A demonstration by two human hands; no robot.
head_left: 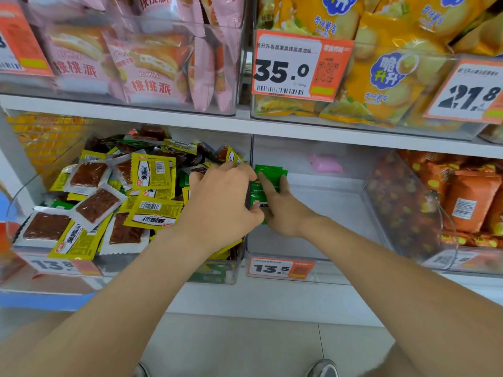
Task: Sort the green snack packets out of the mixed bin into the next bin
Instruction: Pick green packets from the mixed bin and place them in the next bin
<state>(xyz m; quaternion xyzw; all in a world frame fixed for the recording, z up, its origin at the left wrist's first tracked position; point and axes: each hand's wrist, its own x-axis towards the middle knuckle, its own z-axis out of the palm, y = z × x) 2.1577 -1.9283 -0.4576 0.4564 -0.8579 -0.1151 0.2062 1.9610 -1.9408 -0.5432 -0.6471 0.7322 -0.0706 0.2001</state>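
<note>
Both hands meet on a stack of green foil snack packets (269, 176), which stands on end at the dividing wall, just inside the clear plastic next bin (326, 213). Here the left hand (220, 205) clamps the stack end to end, thumb pressed on the lower end and curled fingers over the upper end at 12 o'clock. From 5 o'clock the right hand (284, 213) holds it too, one finger lying straight along the green face and pointing to 11 o'clock, another fingertip showing at the right edge. Its other fingers are hidden behind the packets and the left hand, and the number of packets in the stack cannot be counted.

At 9 o'clock of the hands, the clear plastic mixed bin (130, 263) is heaped with yellow packets with clear windows (152, 172). More green ones show there only as slivers between them. The left forearm covers that bin's right front corner, and its orange price tag (62, 265) is partly covered, the digits incomplete.

At the back of the next bin, at 1 o'clock, a blurred pink shape (325, 163) is too soft to identify. A tag reading 13.5 (280, 268) sits on this bin's front. At 3 o'clock a bin of orange packets (468, 197) is cut by the frame edge, as is the 21.8 tag (468, 91) above it.
</note>
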